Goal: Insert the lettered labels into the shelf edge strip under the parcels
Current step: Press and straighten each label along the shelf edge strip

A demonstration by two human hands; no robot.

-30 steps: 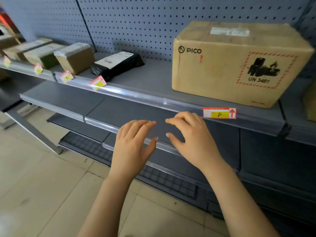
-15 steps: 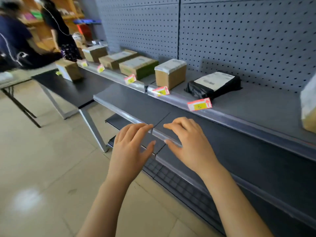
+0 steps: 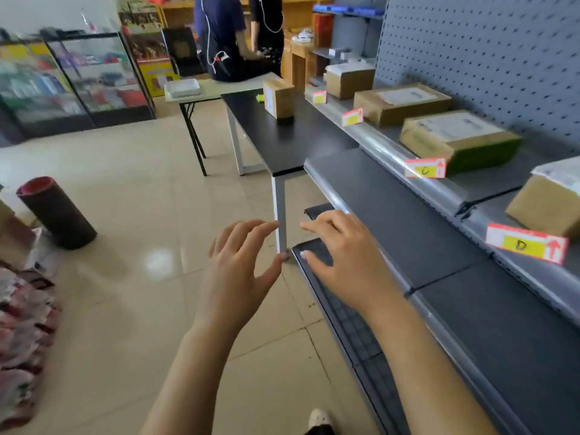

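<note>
Red-and-yellow labels stand in the clear shelf edge strip: label D at the right, label C further along, and two more labels toward the far end. Brown parcels sit on the shelf behind them. My left hand hovers over the floor, empty, fingers apart. Beside it, over the lower shelf's corner, my right hand is also empty and spread. Neither hand touches a label or the strip.
A black table with a small brown box abuts the shelf's far end. Two people stand at a pale table behind it. A dark cylinder and patterned cloth lie on the tiled floor at left.
My view has swung left along the shelf, away from the big PICO box and label F toward the black table. Both hands stayed empty and spread in front of me.
</note>
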